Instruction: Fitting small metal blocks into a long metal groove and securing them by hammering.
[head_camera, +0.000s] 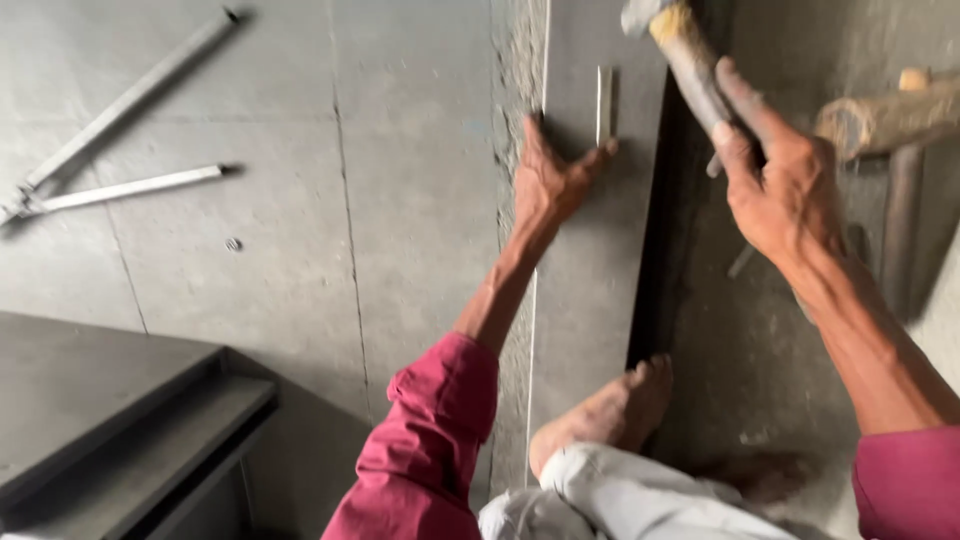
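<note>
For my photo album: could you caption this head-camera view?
Left hand steadies a chisel on a grey slab while the right hand raises a hammer.

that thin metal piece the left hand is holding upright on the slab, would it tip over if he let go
Probably yes: the chisel looks narrow and stands on end, steadied only by the left hand. It looks stiff, like metal, so it should not bend. The hammer is raised in the right hand.
</note>
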